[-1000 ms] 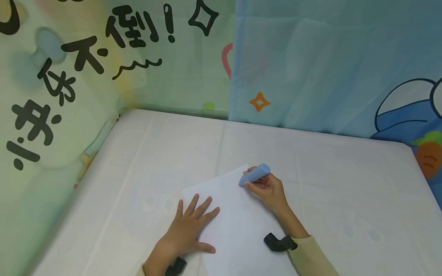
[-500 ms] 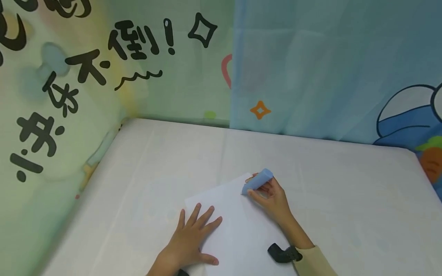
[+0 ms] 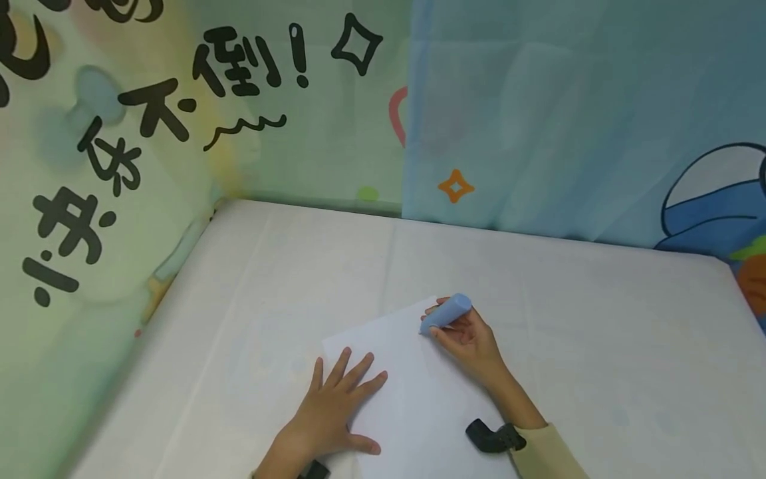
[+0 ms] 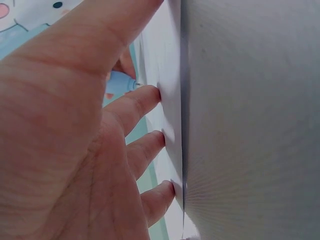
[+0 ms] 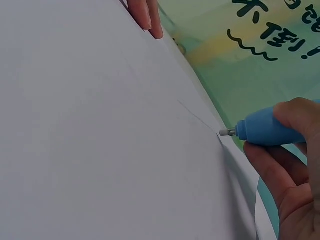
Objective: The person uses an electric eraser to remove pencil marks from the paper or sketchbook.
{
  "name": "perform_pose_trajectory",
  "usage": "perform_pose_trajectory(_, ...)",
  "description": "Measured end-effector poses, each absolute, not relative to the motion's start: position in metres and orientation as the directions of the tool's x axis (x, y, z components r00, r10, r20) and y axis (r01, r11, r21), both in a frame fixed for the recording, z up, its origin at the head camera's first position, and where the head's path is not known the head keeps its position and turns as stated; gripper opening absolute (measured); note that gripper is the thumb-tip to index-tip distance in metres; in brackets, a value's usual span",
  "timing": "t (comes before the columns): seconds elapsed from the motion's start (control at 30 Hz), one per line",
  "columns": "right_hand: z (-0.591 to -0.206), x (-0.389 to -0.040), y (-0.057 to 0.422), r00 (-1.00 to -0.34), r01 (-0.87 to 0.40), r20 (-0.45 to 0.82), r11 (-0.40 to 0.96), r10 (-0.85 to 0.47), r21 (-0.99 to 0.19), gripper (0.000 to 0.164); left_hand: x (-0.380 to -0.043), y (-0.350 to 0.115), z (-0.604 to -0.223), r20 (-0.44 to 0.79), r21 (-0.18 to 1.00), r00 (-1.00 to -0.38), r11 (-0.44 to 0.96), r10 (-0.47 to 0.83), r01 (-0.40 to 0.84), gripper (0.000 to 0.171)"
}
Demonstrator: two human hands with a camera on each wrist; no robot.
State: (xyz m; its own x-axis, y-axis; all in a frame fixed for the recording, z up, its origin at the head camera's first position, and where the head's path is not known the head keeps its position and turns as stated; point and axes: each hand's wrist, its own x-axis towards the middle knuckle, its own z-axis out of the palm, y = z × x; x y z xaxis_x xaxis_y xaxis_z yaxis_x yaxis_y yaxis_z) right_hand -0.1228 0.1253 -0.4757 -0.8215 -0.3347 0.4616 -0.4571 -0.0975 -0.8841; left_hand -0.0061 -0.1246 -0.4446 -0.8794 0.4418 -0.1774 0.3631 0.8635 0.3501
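My right hand point(image 3: 475, 342) grips a light-blue electric eraser point(image 3: 445, 314), tilted with its tip toward the paper. Up close in the right wrist view, the eraser's white tip point(image 5: 223, 133) sticks out of a metal collar. It is at the end of a thin pencil line point(image 5: 197, 116); I cannot tell whether they touch. The white sheet of paper point(image 3: 401, 372) lies at an angle on the table. My left hand point(image 3: 329, 412) rests on the sheet's left edge with fingers spread and straight. In the left wrist view its fingertips point(image 4: 159, 137) press on the paper.
A white cloth covers the table point(image 3: 598, 346). Behind it hang a blue printed curtain point(image 3: 538, 120) and a green one with black lettering point(image 3: 335, 146). Black wrist mounts point(image 3: 493, 437) sit at the cuffs.
The whole head view shifts slightly down, then a little up and right. Relative to the paper, both hands and the electric eraser stay almost in place.
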Motion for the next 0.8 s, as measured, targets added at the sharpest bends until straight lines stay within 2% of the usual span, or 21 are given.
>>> perform_pose_trajectory(0.37, -0.4765, -0.1223, 0.126, -0.823, -0.486, 0.458, -0.002, -0.336, -0.874, 0.048, -0.0063, -0.1254, -0.447, -0.171, 0.365, -0.879, 0.857, 0.446, 0.364, 0.099)
perform_pose_trajectory(0.8, -0.4768, -0.1228, 0.1278, -0.815, -0.498, 0.468, 0.0, -0.34, -0.867, 0.049, -0.0052, -0.1239, -0.4442, -0.177, 0.364, -0.879, 0.859, 0.443, 0.359, 0.099)
